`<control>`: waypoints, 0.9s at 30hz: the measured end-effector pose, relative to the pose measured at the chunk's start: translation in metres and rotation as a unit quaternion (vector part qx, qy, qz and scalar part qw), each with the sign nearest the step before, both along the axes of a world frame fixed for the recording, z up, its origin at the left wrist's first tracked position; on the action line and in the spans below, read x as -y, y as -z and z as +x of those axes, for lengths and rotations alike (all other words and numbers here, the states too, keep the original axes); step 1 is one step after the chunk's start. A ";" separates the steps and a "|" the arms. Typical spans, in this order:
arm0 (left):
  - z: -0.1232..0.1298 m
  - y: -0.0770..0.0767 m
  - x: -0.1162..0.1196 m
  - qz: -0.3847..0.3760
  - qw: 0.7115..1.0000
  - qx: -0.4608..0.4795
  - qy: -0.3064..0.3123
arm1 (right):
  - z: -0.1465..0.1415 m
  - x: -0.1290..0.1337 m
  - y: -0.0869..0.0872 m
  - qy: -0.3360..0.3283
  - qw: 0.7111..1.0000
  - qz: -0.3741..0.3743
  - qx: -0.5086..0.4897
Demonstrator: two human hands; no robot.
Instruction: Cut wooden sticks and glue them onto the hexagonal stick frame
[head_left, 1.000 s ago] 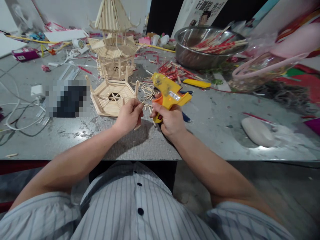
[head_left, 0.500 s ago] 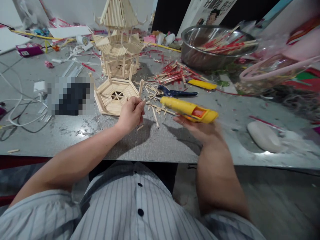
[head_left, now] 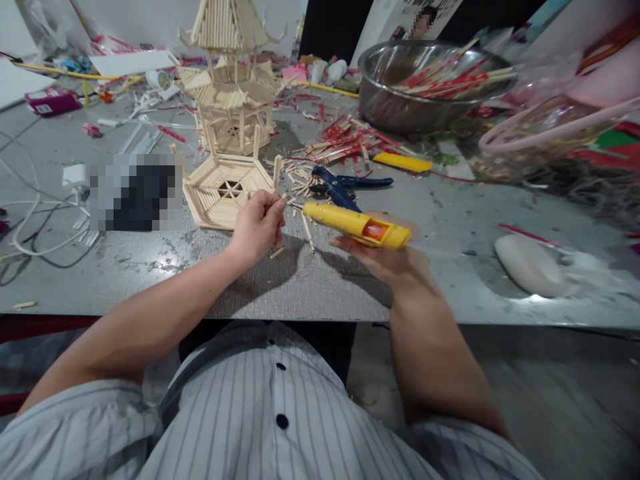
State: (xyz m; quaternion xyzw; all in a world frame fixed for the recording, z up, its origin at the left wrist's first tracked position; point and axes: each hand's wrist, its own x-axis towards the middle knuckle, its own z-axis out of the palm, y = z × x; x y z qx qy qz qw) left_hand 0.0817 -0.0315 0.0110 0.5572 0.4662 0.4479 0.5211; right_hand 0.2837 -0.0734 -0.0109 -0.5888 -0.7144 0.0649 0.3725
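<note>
My left hand (head_left: 259, 225) is closed in a pinch on a small wooden stick piece (head_left: 289, 199), just right of the front of a hexagonal wooden stick frame (head_left: 215, 212). My right hand (head_left: 383, 259) is wrapped round a yellow glue gun (head_left: 345, 220). The gun's tip points left and is very near the stick piece; whether they touch is hard to tell. Short posts stand at corners of the frame. Behind it rises a tiered stick pagoda (head_left: 233, 83). Blue pliers (head_left: 340, 183) and cut stick bits lie beyond the gun.
A steel bowl (head_left: 380, 100) with red-marked sticks stands at the back right, behind a yellow cutter (head_left: 403, 162) and a red stick pile (head_left: 345, 141). A white stone (head_left: 529, 265) lies right. A white charger (head_left: 76, 177) with cables is at left.
My right hand has brought the yellow glue gun left, its tip now close to the stick piece. More of the blue pliers shows. My left hand keeps its pinch. The view has shifted slightly.
</note>
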 end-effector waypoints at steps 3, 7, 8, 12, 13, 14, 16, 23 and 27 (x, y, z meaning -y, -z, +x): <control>0.000 0.000 0.000 0.003 1.000 -0.002 0.004 | 0.000 0.000 0.000 0.021 1.000 0.011 0.007; -0.001 0.000 0.000 0.008 1.000 -0.006 0.006 | -0.002 0.001 -0.003 0.016 0.999 0.024 0.025; -0.001 0.000 0.000 0.008 1.000 -0.008 0.006 | -0.002 0.001 -0.003 0.015 0.999 0.028 0.028; 0.000 0.000 0.000 0.005 1.000 -0.014 0.007 | -0.001 0.002 -0.004 0.008 1.000 0.017 0.023; 0.000 0.000 0.000 0.005 1.000 -0.014 0.007 | -0.001 0.002 -0.004 0.010 1.000 0.010 0.023; 0.000 0.000 0.000 0.005 1.000 -0.013 0.008 | -0.001 0.002 -0.004 0.015 1.000 0.004 0.024; 0.000 0.000 0.000 0.006 1.000 -0.013 0.007 | -0.001 0.003 -0.005 0.024 0.999 -0.004 0.030; -0.001 -0.001 0.000 0.004 1.000 -0.013 0.010 | 0.000 0.002 -0.003 0.019 1.000 0.000 0.021; 0.000 0.000 0.000 0.006 1.000 -0.013 0.011 | 0.004 0.001 0.003 0.009 1.000 0.006 0.023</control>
